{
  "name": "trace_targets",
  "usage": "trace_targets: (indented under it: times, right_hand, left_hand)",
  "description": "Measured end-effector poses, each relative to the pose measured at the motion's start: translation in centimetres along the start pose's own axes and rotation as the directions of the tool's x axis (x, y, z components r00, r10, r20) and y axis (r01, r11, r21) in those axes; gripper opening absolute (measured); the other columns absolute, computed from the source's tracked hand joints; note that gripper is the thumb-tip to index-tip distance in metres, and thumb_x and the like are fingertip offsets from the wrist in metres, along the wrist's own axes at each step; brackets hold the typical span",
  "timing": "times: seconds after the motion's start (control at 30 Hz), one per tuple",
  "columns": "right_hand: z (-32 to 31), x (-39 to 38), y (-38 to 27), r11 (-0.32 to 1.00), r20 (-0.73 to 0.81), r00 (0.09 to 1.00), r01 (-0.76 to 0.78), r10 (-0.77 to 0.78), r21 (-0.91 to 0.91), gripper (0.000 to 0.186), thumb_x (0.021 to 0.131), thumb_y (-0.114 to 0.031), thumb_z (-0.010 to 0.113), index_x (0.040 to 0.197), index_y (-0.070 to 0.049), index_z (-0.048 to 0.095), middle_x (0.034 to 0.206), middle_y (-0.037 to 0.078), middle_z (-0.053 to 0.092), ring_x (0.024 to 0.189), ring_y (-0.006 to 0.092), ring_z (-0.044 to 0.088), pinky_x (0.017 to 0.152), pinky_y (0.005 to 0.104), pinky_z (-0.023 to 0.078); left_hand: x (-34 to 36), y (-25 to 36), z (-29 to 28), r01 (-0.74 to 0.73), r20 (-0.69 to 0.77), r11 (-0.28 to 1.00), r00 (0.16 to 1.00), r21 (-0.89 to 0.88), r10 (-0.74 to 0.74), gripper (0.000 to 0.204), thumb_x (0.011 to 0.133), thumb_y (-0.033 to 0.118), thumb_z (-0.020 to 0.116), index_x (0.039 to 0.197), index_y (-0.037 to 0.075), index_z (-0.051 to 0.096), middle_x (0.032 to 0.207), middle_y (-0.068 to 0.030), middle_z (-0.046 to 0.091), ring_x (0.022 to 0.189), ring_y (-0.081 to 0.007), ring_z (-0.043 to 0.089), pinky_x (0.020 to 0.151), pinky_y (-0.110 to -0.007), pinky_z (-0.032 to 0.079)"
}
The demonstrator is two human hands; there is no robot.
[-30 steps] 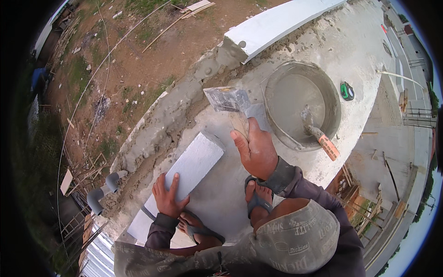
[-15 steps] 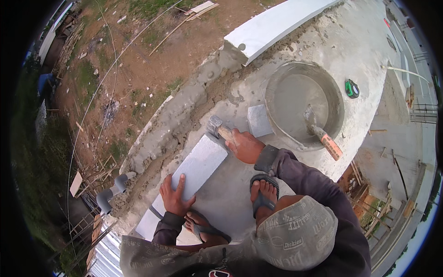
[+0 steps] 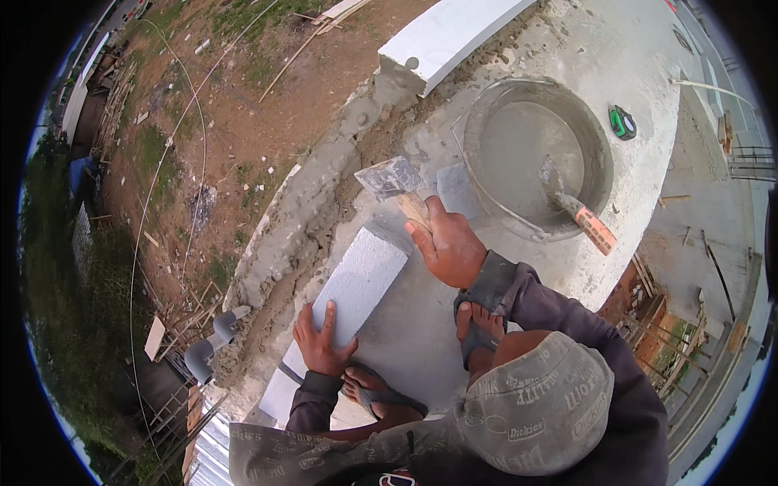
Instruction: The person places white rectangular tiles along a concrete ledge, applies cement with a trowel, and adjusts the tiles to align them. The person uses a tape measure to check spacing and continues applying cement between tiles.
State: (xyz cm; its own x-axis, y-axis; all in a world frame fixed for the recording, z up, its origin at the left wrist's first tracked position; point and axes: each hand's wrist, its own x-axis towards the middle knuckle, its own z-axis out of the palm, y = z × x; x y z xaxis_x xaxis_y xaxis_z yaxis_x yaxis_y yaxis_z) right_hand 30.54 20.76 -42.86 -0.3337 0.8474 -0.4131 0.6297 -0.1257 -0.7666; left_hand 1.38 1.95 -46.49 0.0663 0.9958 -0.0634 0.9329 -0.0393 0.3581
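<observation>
My left hand [image 3: 321, 340] lies flat with fingers spread on top of a long white-grey lightweight concrete block [image 3: 365, 267], which rests on the concrete slab. My right hand [image 3: 448, 245] grips the wooden handle of a hatchet [image 3: 389, 178], its broad flat metal head smeared grey. The hatchet is held just beyond the block's far end, apart from it. A smaller cut piece of block [image 3: 459, 191] lies past my right fist, beside a round mortar tub [image 3: 604, 186]. A trowel [image 3: 592, 225] with an orange handle leans in the tub, blade in the wet mortar.
A ridge of wet mortar [image 3: 312, 202] follows the slab's left edge up to a laid white block [image 3: 454, 40]. Beyond that edge, ground lies lower. Grey pipes [image 3: 212, 344] stick out at the lower left. A green tape measure [image 3: 622, 122] sits right of the tub. My sandalled feet stand close by.
My right hand has lifted the hatchet off the block's far end and turned it, so its flat face shows. My left hand stays on the block. The whole view has shifted slightly.
</observation>
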Motion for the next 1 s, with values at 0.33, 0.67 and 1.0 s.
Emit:
trace_targets:
  times: [0.33, 0.67, 1.0]
  right_hand:
    - [-0.2, -1.2, 0.3, 0.991, 0.137, 0.985, -0.088, 0.101, -0.099, 0.035, 0.101, -0.029, 0.058, 0.107, 0.004, 0.048, 0.084, 0.03, 0.067, 0.081, 0.0497, 0.068, 0.073, 0.057, 0.053]
    - [0.0, -1.9, 2.5, 0.997, 0.043, 0.999, -0.027, 0.03, -0.071, 0.039, 0.102, -0.032, 0.056, 0.113, 0.005, 0.05, 0.082, 0.031, 0.066, 0.08, 0.0504, 0.067, 0.071, 0.0576, 0.051]
    - [2.2, -2.5, 6.0, 0.996, 0.084, 0.994, -0.063, 0.068, -0.059, 0.04, 0.101, -0.033, 0.057, 0.112, 0.005, 0.051, 0.08, 0.03, 0.066, 0.079, 0.0503, 0.066, 0.072, 0.0558, 0.051]
  left_hand:
    - [-0.3, 0.2, -0.1, 0.018, 0.034, 0.999, 0.999, 0.044, -0.019, 0.102, 0.056, 0.025, 0.092, 0.149, 0.02, 0.049, 0.143, -0.0257, 0.041, 0.128, -0.0452, 0.045, 0.107, -0.055, 0.035]
    - [-0.1, -0.1, 0.3, 0.023, 0.026, 0.999, 0.999, 0.044, -0.024, 0.104, 0.055, 0.027, 0.092, 0.149, 0.023, 0.049, 0.142, -0.0264, 0.042, 0.13, -0.0456, 0.043, 0.109, -0.057, 0.033]
    - [0.3, 0.9, -0.6, 0.023, 0.057, 0.996, 0.998, 0.092, -0.028, 0.102, 0.064, 0.031, 0.09, 0.153, 0.018, 0.044, 0.143, -0.0291, 0.038, 0.132, -0.046, 0.04, 0.111, -0.059, 0.03]
